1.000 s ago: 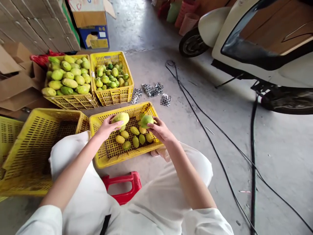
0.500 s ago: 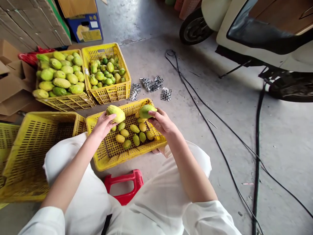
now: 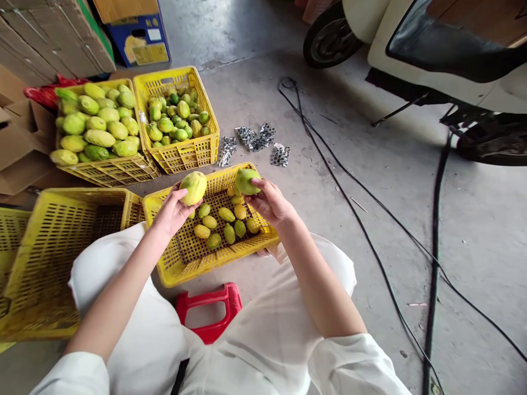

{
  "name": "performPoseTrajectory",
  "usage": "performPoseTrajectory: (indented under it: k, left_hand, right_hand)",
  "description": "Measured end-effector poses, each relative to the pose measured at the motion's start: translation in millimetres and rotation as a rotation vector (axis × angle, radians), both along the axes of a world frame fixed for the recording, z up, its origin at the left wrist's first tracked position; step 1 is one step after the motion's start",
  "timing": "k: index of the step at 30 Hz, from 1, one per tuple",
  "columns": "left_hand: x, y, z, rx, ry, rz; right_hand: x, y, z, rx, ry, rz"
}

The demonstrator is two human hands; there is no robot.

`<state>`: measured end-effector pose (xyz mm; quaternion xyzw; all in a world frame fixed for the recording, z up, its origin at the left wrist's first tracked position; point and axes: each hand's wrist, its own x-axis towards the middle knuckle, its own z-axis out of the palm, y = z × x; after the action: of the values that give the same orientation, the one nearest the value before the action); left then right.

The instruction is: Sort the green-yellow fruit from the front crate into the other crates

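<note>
My left hand [image 3: 169, 213] grips a yellow-green papaya [image 3: 194, 188] over the left part of a yellow plastic crate [image 3: 169, 271]. In my right hand [image 3: 272, 202] is a greener papaya [image 3: 247, 181], held by the fingers and thumb above the crate's far right side. Both fruits are raised at about the same height, apart from each other. Beneath them, several smaller yellow and green fruits [image 3: 226, 214] lie loose on the crate's perforated bottom.
Two yellow crates heaped with larger papayas [image 3: 99, 138] and smaller green fruits [image 3: 183, 109] stand ahead left. An empty yellow crate [image 3: 45, 263] sits left. A red stool [image 3: 208, 312], crumpled foil wrappers [image 3: 257, 137], black cables [image 3: 349, 178] and a scooter [image 3: 395, 60] are around.
Both papayas have turned in my fingers, the left one now more upright and the right one showing more end-on. Each hand keeps its hold over the crate.
</note>
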<state>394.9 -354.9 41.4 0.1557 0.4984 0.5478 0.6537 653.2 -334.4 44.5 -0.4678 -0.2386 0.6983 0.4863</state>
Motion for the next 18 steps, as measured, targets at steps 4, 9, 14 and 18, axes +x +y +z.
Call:
performPoseTrajectory:
  k: [4,9,14,18]
  left_hand:
    - [1,3,-1.1,-0.006,-0.028,0.066]
    - [1,7,-1.2,-0.06,-0.066,0.121]
    - [3,5,3.6,-0.143,-0.077,0.177]
    - [5,4,9.7,-0.167,-0.09,0.198]
  right_hand:
    - [2,3,-8.4,-0.052,0.045,0.017]
    - [3,4,-11.4,-0.033,0.064,0.007]
    - [4,7,-15.2,-0.014,0.04,-0.052]
    - [4,10,-18.6,-0.066,0.084,-0.09]
